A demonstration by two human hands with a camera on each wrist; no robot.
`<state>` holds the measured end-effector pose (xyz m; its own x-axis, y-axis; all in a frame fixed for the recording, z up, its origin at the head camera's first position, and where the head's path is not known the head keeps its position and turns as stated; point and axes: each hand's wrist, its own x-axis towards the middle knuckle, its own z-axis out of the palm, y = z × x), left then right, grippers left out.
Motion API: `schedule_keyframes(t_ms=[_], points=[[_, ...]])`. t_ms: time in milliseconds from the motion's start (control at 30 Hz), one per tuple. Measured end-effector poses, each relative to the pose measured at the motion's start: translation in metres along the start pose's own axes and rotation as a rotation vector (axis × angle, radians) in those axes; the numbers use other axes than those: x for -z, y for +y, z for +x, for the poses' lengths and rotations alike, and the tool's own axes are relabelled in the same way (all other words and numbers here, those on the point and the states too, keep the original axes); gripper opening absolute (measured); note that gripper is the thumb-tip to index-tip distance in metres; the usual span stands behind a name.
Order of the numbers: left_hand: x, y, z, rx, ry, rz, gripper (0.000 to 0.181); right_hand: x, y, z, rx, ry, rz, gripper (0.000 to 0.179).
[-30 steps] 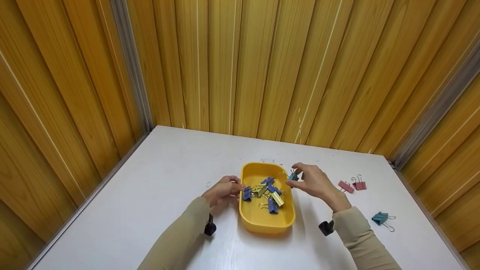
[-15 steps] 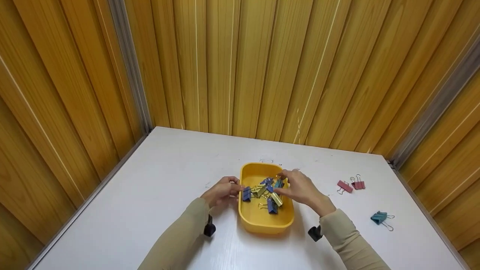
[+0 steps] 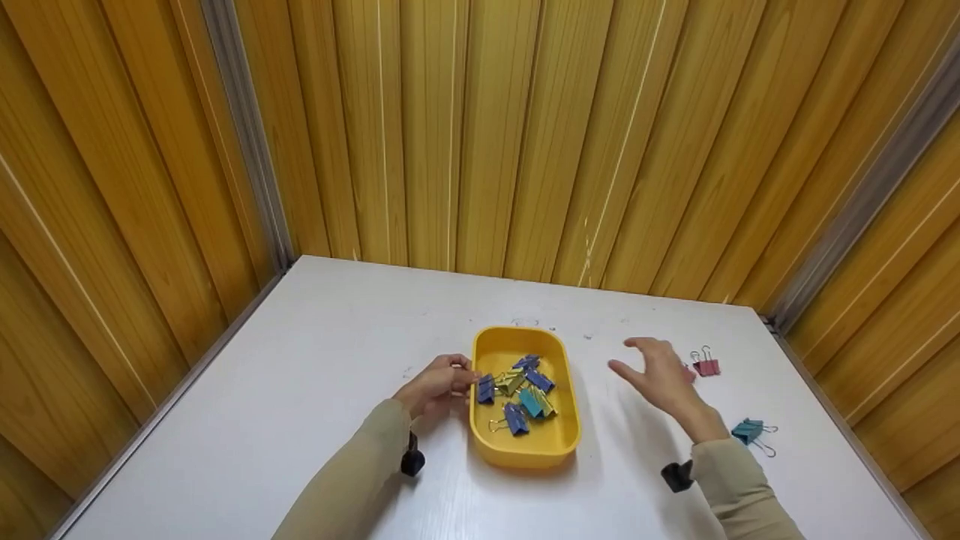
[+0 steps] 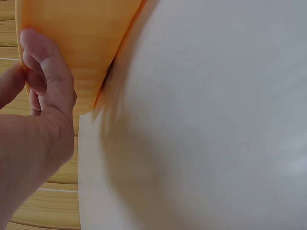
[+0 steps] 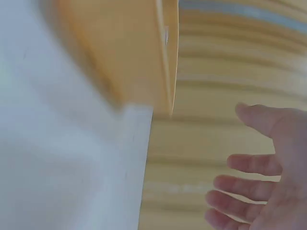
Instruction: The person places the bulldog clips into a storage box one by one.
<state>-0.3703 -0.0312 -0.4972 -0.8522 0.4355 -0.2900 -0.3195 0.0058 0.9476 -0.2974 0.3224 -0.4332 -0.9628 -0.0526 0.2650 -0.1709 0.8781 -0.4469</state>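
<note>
A yellow plastic box point(image 3: 525, 456) stands on the white table, with several binder clips inside. My left hand point(image 3: 435, 386) pinches its left rim, the thumb at the edge and the fingers against the outer wall point(image 4: 86, 48). Among the clips, a teal binder clip point(image 3: 530, 403) lies across a gold one, with a blue binder clip point(image 3: 516, 420) just in front. Over the table to the right of the box is my right hand point(image 3: 661, 379), holding nothing, thumb and fingers spread apart. Close beyond it are a pink binder clip point(image 3: 706, 366) and a second one mostly hidden by the hand.
Another teal binder clip point(image 3: 747, 431) lies near the table's right side, beside the right sleeve. Yellow wood-look panels point(image 3: 495, 150) rise behind the white table point(image 3: 360, 322) and along both sides.
My right hand carried a teal binder clip over the right rim, let it go in the box, and moved back out to the right. My left hand stays on the left rim.
</note>
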Motion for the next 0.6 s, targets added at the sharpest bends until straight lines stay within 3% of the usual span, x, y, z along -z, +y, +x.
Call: schedule_keyframes(t_ms=[167,367,467,600], points=[[-0.001,0.0,0.0,-0.007,0.0,0.015,0.012,0.026,0.065,-0.019,-0.074,0.001,-0.147,0.062],[-0.003,0.0,-0.001,0.001,0.003,0.048,0.014,0.049,0.119,-0.045,-0.216,-0.12,-0.253,0.078],[-0.003,-0.001,-0.002,0.004,0.015,0.043,0.016,0.054,0.135,-0.052,-0.287,-0.201,-0.235,0.088],[-0.003,0.001,-0.004,0.001,0.013,0.036,0.016,0.055,0.146,-0.056,-0.346,-0.274,-0.145,0.087]])
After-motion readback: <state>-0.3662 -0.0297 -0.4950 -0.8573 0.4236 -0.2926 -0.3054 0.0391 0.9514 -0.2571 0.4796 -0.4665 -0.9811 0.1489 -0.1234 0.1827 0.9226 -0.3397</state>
